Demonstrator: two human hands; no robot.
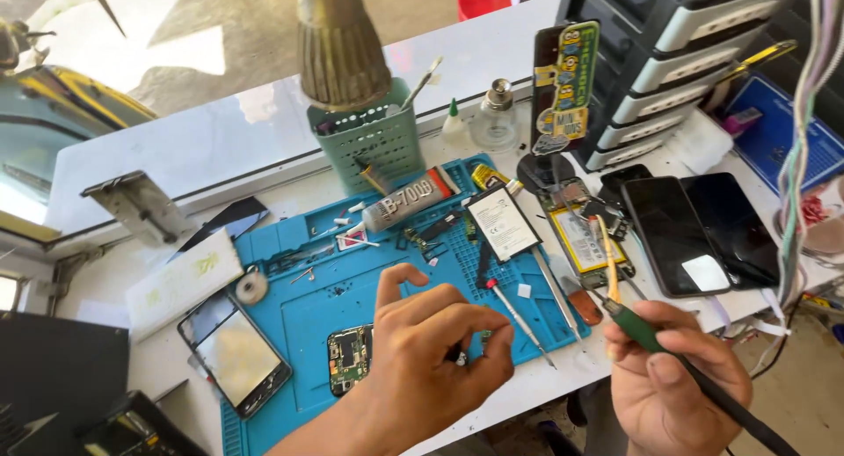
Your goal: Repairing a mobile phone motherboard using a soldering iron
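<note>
My left hand (432, 342) hovers over the blue work mat (299, 324), pinching a tiny dark component (460, 357) between thumb and fingertips. My right hand (673, 377) grips a green-handled soldering iron (635, 328) with its tip pointing up and left toward a yellow phone battery (587, 241). A green circuit board (348, 359) lies on the mat just left of my left hand. A white-labelled battery (502, 223) rests at the mat's top right. Screwdrivers (519, 320) lie on the mat's right edge.
A grey glue tube (406, 203) lies below a green basket (367, 139). A phone with a shiny screen (236, 355) sits bottom left, two dark phones (703, 232) at right. A drawer cabinet (677, 60), glass bottle (497, 117) and hanging wires (796, 157) stand behind.
</note>
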